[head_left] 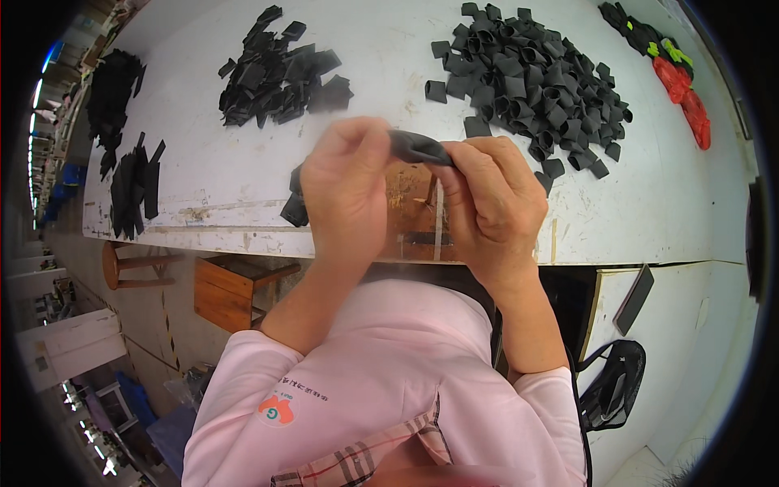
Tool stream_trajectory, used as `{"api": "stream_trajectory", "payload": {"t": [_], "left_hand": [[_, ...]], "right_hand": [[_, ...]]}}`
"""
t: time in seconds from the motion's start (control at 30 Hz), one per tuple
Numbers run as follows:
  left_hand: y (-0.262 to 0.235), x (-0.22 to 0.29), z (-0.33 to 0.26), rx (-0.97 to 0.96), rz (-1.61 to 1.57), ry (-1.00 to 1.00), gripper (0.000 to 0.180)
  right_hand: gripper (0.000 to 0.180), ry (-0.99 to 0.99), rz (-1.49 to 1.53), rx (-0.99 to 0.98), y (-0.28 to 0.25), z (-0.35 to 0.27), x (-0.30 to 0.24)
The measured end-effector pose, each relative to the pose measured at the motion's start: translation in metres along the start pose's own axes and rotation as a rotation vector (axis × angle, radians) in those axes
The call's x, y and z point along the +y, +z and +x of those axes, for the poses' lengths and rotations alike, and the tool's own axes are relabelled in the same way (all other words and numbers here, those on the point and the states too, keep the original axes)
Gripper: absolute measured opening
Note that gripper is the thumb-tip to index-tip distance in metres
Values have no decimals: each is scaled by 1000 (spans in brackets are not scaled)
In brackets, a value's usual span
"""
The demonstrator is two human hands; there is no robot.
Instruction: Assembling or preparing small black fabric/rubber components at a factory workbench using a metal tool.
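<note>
Between my two hands, above the front part of the white table (389, 89), a black strip of fabric (419, 148) is held at both ends and bends into a loop-like curve. My left hand (347, 174), slightly blurred, pinches its left end. Fingers and thumb of my right hand (495, 191) close on the right end. Under the hands lies a worn brown board (412, 207) on the table edge. Beside my left wrist are a few black fabric pieces (295, 203), partly hidden by the hand.
A big heap of black fabric loops (527, 81) lies at the back right, flat black pieces (272, 77) at the back left. More black strips (130, 191) lie far left. Red plastic bags (683, 93) rest at the right edge. Below stand a wooden stool (231, 288) and a black bag (617, 381).
</note>
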State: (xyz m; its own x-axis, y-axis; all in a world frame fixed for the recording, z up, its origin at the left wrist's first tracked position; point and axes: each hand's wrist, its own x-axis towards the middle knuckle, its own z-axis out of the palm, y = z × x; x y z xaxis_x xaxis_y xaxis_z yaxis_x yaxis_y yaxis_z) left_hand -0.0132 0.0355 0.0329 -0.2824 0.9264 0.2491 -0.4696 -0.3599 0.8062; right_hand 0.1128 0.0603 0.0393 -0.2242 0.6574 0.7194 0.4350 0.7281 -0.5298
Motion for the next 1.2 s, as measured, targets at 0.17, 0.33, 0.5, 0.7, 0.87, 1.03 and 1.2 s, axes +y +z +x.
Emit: {"api": "stream_trajectory", "payload": {"t": [0.17, 0.33, 0.5, 0.7, 0.87, 1.03, 1.2], "left_hand": [[-12, -11, -7, -5, 114, -3, 13], [-4, -4, -2, -54, 169, 6, 9], [-11, 0, 12, -319, 526, 172, 6], [-17, -15, 5, -281, 630, 160, 10], [-18, -27, -8, -40, 773, 362, 11], [-82, -34, -23, 126, 1227, 336, 25], [-148, -21, -44, -206, 1670, 224, 27]], "right_hand": [[18, -26, 56, -19, 4, -13, 15], [20, -21, -9, -52, 1, -10, 8], [20, -11, -99, -227, -9, 0, 5], [15, 34, -80, -144, -2, -8, 7], [9, 34, -114, -174, 0, -6, 8], [28, 679, 497, -52, -36, 30, 27], [28, 700, 306, 16, -19, -24, 31]]}}
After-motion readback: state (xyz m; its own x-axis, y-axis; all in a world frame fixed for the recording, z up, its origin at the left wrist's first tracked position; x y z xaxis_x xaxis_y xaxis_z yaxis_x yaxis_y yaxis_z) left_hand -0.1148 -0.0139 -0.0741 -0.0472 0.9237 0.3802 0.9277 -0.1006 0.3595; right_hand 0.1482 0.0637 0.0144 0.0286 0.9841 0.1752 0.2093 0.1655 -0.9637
